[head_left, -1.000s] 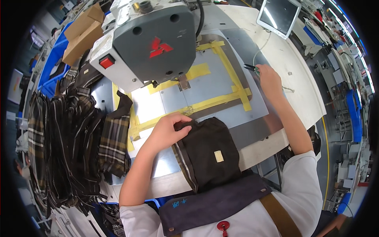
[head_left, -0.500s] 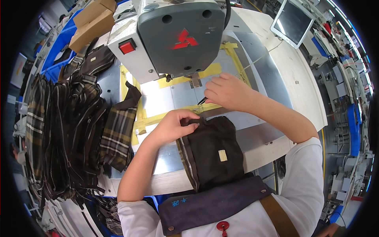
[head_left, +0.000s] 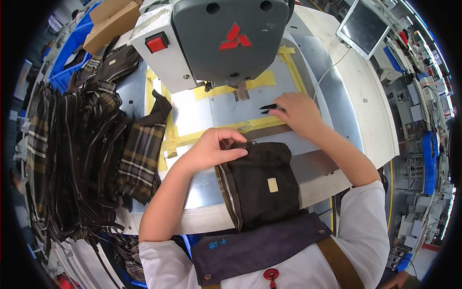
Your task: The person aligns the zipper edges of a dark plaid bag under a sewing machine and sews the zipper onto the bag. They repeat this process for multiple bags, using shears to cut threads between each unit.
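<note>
My left hand pinches the top corner of a dark brown fabric pouch, close to the upper end of its metal zipper. The pouch lies over the near edge of the machine table and has a small pale label on its face. Beyond the pouch, over the metal plate, my right hand is closed on a small black two-pointed tool, which looks like thread snips. Its tips point left, apart from the pouch. A loose thread shows on the plate under the sewing machine head.
Several zippered plaid and dark fabric pieces are heaped at the left. A plaid piece lies beside the yellow-taped plate. Behind them are a blue bin and a cardboard box. A screen stands far right.
My right hand has moved right and toward me, and the black tool now shows more fully with its points apart. My left hand keeps its pinch on the pouch. The whole view has shifted slightly.
</note>
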